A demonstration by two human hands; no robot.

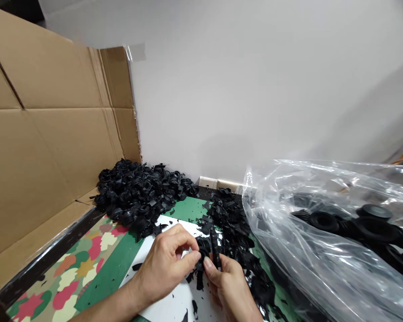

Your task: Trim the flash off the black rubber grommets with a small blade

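— What stands at the left?
— A cardboard wall [47,134], and at its foot a heap of black ribbed pieces [141,197].
— And the hands?
— The left hand [164,264] pinches a small ribbed piece [203,247] between thumb and fingers, above the white sheet [168,308]. The right hand [228,286] is closed on it from below, thumb pressed against it.
— Further right?
— Black scraps [235,223], then a clear plastic bag [289,268] of round black discs [324,220].
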